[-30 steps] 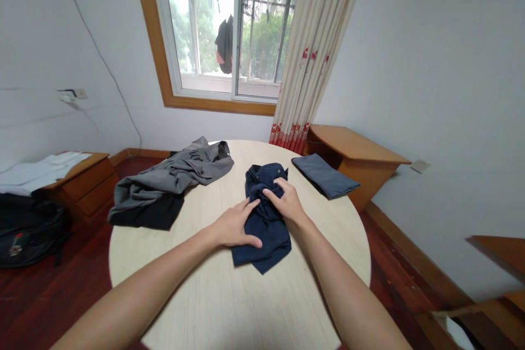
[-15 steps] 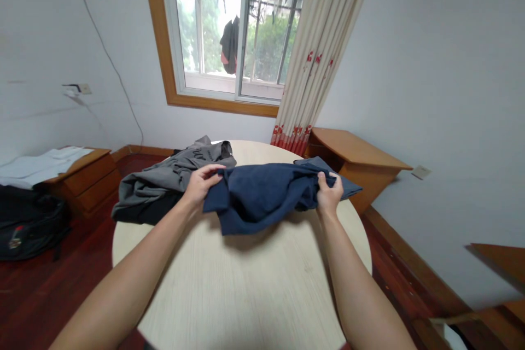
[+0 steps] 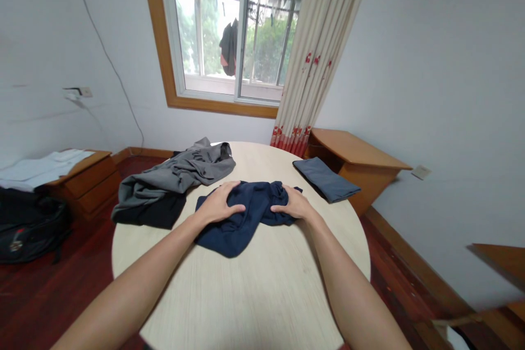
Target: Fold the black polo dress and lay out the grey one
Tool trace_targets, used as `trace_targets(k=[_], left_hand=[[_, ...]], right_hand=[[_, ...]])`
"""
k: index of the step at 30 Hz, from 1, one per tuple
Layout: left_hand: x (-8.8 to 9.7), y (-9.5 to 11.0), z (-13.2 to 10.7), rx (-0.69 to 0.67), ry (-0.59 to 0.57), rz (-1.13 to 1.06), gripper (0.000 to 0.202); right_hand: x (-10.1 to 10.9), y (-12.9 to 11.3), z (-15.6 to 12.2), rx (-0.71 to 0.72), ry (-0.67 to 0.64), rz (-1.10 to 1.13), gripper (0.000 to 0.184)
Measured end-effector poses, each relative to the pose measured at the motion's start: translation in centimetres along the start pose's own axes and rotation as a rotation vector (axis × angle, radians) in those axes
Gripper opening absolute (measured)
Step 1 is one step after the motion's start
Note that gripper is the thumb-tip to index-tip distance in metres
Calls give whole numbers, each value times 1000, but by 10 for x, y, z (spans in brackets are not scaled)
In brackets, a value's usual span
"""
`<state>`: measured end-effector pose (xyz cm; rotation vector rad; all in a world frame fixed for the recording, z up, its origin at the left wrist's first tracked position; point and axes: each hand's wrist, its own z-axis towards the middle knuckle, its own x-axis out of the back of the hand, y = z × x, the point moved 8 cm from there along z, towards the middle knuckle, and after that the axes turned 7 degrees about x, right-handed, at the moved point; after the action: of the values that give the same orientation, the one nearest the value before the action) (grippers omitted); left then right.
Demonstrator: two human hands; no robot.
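Observation:
A navy blue garment [image 3: 241,219] lies crumpled across the middle of the round pale wooden table [image 3: 254,295]. Both of my hands rest on top of it. My left hand [image 3: 219,203] lies palm down over its left part, fingers stretched and slightly curved over the cloth. My right hand [image 3: 293,205] presses flat on its right end, fingers pointing left. Neither hand has cloth lifted off the table.
A grey and black heap of clothes [image 3: 172,180] hangs over the table's far left edge. A folded blue-grey garment [image 3: 326,178] lies at the far right. Wooden cabinets stand left [image 3: 88,178] and right [image 3: 356,161]; a black bag [image 3: 28,224] sits on the floor.
The navy garment was lifted and stretched between both hands half a second ago. It now lies on the table, turned crosswise, with both hands lowered flat onto it.

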<state>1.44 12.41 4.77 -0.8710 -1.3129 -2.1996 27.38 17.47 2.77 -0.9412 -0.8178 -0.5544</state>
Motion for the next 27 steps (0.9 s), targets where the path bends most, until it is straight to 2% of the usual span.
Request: trace_targets(k=[4, 7, 9, 11, 13, 16, 17, 19, 22, 24, 25, 27], left_hand=[[-27, 4, -5, 49, -163, 1, 115], [-34, 19, -9, -12, -230, -8, 124], [-38, 31, -12, -59, -265, -29, 110], [-39, 40, -16, -73, -261, -77, 82], [-38, 47, -18, -81, -216, -115, 55], [-25, 60, -14, -133, -86, 7, 37], [-15, 64, -8, -142, -26, 93, 37], [18, 69, 12, -123, 114, 269, 42], [95, 60, 54, 8, 378, 441, 53], [147, 36, 79, 166, 524, 521, 61], [166, 18, 88, 252, 551, 541, 62], [185, -25, 95, 412, 483, 537, 59]], right_hand=[[-12, -37, -1, 98, -126, 213, 57], [-24, -80, -8, 237, -218, 435, 43], [-24, -102, -13, 301, -248, 538, 44], [-16, -108, -14, 306, -212, 599, 45], [0, -99, -12, 260, -94, 628, 46], [26, -72, -8, 177, 180, 578, 49], [32, -63, -8, 153, 266, 545, 50], [38, -47, -9, 105, 380, 481, 52], [33, -28, -9, 29, 412, 421, 49], [28, -17, -9, 1, 384, 390, 44], [25, -13, -8, -8, 371, 381, 41], [23, -4, -7, -22, 358, 381, 38]])
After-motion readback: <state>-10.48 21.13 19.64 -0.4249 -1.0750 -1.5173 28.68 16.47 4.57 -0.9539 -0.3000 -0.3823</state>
